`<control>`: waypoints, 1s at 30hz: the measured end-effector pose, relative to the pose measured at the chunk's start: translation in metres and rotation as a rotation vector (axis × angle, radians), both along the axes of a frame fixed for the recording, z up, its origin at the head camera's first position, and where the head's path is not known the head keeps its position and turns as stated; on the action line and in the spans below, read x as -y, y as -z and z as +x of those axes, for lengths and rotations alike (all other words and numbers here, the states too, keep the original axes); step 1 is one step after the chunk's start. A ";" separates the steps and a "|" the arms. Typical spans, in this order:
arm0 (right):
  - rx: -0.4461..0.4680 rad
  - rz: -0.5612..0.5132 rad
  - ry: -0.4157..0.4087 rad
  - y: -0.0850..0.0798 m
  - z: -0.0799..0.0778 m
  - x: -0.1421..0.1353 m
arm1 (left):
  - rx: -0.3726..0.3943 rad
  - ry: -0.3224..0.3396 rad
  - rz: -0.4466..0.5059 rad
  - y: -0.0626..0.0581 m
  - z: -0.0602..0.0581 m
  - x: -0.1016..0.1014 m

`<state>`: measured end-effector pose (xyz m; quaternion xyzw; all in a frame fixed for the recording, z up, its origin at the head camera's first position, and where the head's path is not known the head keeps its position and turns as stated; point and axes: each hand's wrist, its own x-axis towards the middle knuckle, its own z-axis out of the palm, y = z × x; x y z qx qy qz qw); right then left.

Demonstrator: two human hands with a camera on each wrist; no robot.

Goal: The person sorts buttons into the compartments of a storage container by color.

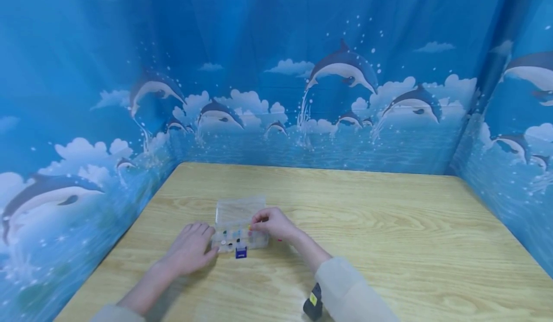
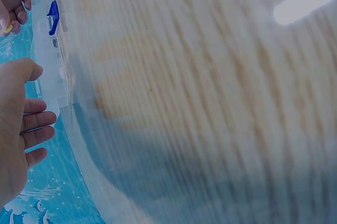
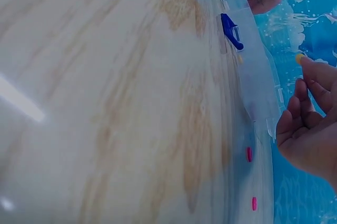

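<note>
A clear plastic compartment box (image 1: pixel 260 241) lies on the table with its transparent lid (image 1: pixel 239 210) raised at the back and a blue latch (image 1: pixel 241 253) at the front. Small round pieces in several colours sit in its compartments. My left hand (image 1: pixel 190 249) is at the box's left end, fingers extended, thumb toward the front corner. Over the right part of the box, my right hand (image 1: pixel 274 225) pinches a small round yellow piece (image 3: pixel 299 58) between thumb and fingertip. The left wrist view also shows this yellow piece (image 2: pixel 8 28). Its exact kind is too small to tell.
Two small pink discs (image 3: pixel 249 154) (image 3: pixel 254 203) lie on the wooden table (image 1: pixel 389 226) to the right of the box. A black object with a yellow label (image 1: pixel 313 299) is by my right sleeve. A blue dolphin-print curtain (image 1: pixel 276 72) surrounds the table.
</note>
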<state>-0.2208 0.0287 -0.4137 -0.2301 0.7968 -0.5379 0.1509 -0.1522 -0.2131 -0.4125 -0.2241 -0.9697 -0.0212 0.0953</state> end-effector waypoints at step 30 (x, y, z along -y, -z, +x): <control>-0.006 0.103 0.036 -0.003 -0.001 0.002 | 0.002 0.002 -0.001 0.002 -0.003 0.002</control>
